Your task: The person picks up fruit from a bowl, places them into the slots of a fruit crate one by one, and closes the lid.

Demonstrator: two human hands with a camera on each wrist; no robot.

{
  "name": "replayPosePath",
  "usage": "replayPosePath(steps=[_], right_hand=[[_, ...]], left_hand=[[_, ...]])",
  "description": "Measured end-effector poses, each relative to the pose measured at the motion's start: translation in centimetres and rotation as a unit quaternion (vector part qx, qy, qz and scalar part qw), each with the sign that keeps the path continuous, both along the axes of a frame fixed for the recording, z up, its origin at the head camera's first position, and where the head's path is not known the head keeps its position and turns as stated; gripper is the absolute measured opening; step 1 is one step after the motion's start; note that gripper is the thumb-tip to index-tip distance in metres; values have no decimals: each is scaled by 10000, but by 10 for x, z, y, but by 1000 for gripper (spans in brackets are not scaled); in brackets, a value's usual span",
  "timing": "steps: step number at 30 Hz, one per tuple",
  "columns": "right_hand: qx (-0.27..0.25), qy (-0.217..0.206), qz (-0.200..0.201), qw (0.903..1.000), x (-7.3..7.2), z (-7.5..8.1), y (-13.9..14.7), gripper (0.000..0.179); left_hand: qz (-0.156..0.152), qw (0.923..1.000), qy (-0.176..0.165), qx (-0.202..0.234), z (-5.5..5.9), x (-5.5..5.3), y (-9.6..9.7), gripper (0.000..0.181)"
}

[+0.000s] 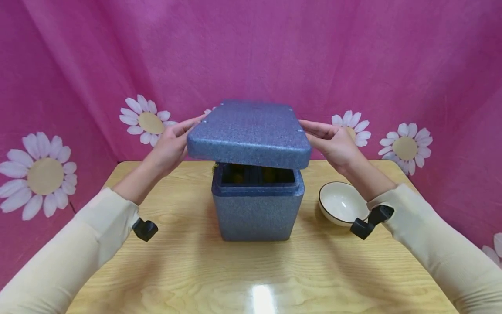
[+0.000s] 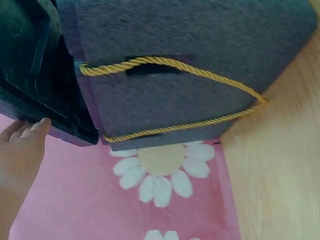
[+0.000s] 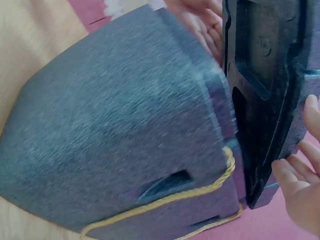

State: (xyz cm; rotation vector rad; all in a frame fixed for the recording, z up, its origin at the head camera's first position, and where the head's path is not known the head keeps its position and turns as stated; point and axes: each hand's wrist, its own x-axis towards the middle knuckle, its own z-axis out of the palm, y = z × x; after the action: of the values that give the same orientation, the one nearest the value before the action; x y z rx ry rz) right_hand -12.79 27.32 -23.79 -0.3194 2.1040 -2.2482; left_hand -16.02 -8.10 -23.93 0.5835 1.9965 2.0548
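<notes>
A grey foam cooler box [image 1: 256, 218] stands on the table, its top partly uncovered. Above it, the thick foam lid [image 1: 251, 126] is raised and tilted, with the near edge lifted off the rim and the far side hidden from the head view. My left hand [image 1: 172, 141] holds the lid's left side, fingertips at its lower edge. On the opposite side my right hand [image 1: 331, 141] grips the lid, thumb against the side and fingers at the bottom edge. Inside the box, dim yellowish shapes [image 1: 270, 174] show in dark compartments, too shadowed to identify.
A white bowl with a dark rim [image 1: 341, 203] sits right of the box, below my right forearm. Twisted yellow rope [image 2: 200, 75] hangs along the box's side. A pink curtain with daisies [image 1: 251, 52] closes off the back of the wooden table [image 1: 176, 270].
</notes>
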Motion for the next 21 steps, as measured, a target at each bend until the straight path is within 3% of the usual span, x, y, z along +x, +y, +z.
replayPosePath(steps=[6,10,18,21], right_hand=[[114,381,299,9988,-8,-14,8,38],[424,630,578,9954,-13,-22,15,45],[661,675,1212,9881,-11,-29,25,60],[663,551,1312,9876,-13,-29,26,68]], left_hand=[[248,9951,618,-735,-12,4,0,46],[279,9918,768,-986,-19,5,0,47],[488,9927,715,-840,-37,4,2,46],[557,9936,663,-727,-38,4,3,46]])
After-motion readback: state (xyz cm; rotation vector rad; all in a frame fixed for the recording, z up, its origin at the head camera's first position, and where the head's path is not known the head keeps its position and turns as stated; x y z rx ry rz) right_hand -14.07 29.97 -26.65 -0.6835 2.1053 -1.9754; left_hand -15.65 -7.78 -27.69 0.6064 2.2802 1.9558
